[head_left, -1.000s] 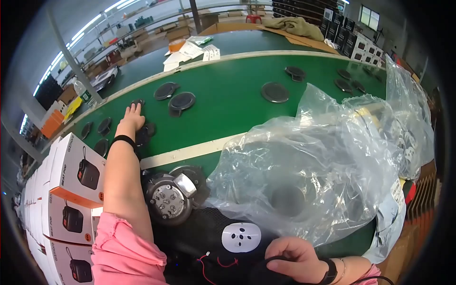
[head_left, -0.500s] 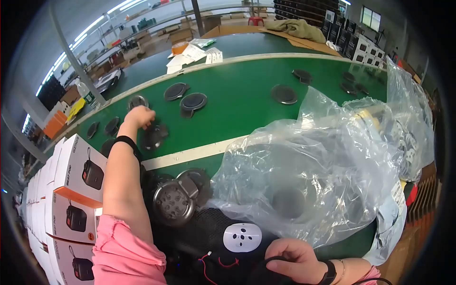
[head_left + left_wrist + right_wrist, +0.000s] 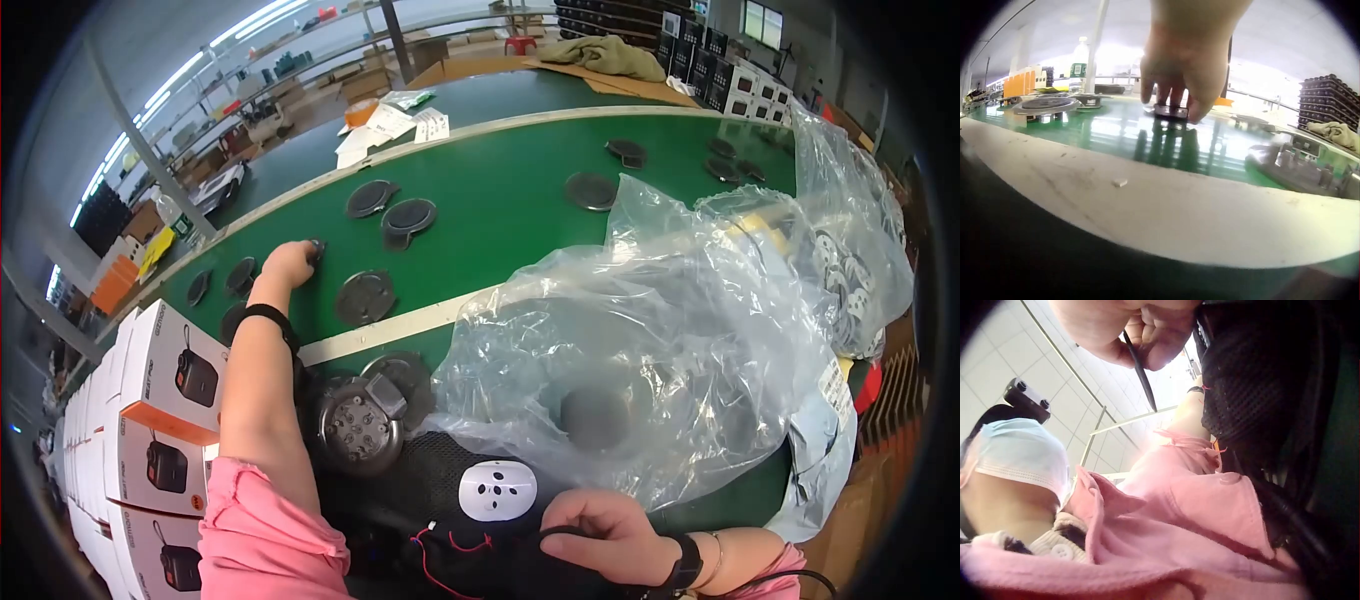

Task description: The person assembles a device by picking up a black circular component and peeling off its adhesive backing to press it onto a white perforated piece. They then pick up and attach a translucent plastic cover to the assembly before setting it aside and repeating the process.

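Fingers curled and drawn close, my left hand (image 3: pixel 288 264) grips a dark, glossy, flat part (image 3: pixel 317 250) at the left of a smooth green belt (image 3: pixel 490 250); whether the part touches the belt I cannot tell. My right hand (image 3: pixel 605 540), low in the foreground, pinches a thin black strip (image 3: pixel 1142 375) between thumb and finger.

A clean pick, in my judgement, calls for a hold on the part's edge, a straight lift clear of the dark grey round disc (image 3: pixel 365 298) lying nearby, and enough height over the off-white border strip (image 3: pixel 400 320). A steady right hand would help, with thin red wires (image 3: pixel 470 549) loose on the black mesh body (image 3: pixel 440 465), near a white oval plate (image 3: pixel 497 491) with dark holes.

Just beyond the mesh sits a grey metallic round unit (image 3: pixel 358 430), best not brushed by my forearm. Crumpled clear plastic sheeting (image 3: pixel 650 380) spreads at right; printed white cardboard boxes (image 3: pixel 150 460) stand stacked beside my left arm.
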Demonstrator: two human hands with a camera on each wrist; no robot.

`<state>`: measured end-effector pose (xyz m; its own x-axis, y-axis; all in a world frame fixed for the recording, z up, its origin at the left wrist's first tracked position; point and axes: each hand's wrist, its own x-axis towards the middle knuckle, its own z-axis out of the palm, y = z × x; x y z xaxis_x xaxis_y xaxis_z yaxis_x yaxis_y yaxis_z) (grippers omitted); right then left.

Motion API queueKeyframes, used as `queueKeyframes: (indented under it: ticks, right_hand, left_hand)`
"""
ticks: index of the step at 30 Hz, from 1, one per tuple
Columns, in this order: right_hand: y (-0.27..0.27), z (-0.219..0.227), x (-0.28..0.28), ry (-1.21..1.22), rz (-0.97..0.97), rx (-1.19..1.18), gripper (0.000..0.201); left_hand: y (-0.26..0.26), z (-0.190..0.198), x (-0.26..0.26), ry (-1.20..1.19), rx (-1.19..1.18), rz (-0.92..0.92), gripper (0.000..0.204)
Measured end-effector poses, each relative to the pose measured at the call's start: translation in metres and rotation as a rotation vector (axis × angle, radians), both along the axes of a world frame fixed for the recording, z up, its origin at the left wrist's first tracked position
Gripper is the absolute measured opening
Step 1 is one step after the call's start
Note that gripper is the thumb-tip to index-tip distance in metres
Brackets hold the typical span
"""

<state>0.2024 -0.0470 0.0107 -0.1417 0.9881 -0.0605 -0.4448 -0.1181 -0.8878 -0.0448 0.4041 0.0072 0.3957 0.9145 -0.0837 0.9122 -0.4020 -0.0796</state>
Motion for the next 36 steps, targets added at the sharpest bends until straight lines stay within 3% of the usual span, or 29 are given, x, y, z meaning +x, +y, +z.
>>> queueKeyframes:
  ticks: [2, 6, 8, 10, 12, 16, 17, 20, 24, 29, 36]
  right_hand:
    - [0.001, 0.000, -0.001, 0.013, -0.011, -0.014, 0.013]
    - [0.001, 0.007, -0.004, 0.182, 0.004, -0.047, 0.012]
    - [0.000, 0.003, -0.003, 0.146, 0.012, -0.006, 0.012]
    - [0.000, 0.003, -0.002, 0.102, 0.026, -0.041, 0.012]
    - [0.000, 0.004, -0.002, 0.075, 0.025, -0.023, 0.012]
    - [0.001, 0.004, -0.005, 0.030, -0.020, 0.017, 0.013]
    - [0.000, 0.004, -0.005, 0.029, -0.014, 0.022, 0.013]
    - [0.000, 0.006, -0.005, 0.029, -0.008, 0.022, 0.013]
    - [0.001, 0.007, -0.007, 0.018, -0.021, 0.057, 0.011]
    - [0.002, 0.003, -0.006, -0.046, -0.020, 0.020, 0.009]
    - [0.002, 0.005, -0.009, -0.055, -0.036, 0.118, 0.008]
  left_hand:
    - [-0.010, 0.007, 0.020, -0.113, 0.103, -0.094, 0.022]
    - [-0.033, 0.021, 0.066, -0.195, -0.037, -0.354, 0.028]
    - [-0.058, 0.027, 0.092, -0.073, -0.138, -0.322, 0.031]
    - [-0.096, 0.037, 0.115, 0.003, -0.285, -0.137, 0.046]
    - [-0.115, 0.033, 0.121, 0.114, -0.192, -0.150, 0.064]
    - [-0.112, 0.024, 0.118, 0.250, -0.174, -0.251, 0.067]
    - [-0.122, 0.026, 0.117, 0.260, -0.141, -0.266, 0.054]
    - [-0.121, 0.024, 0.109, 0.212, -0.003, -0.328, 0.041]
    - [-0.139, 0.060, 0.091, 0.110, 0.064, -0.290, 0.035]
    - [-0.221, 0.108, 0.059, -0.055, 0.083, -0.159, 0.028]
    - [-0.325, 0.099, 0.019, -0.086, 0.015, -0.191, 0.031]
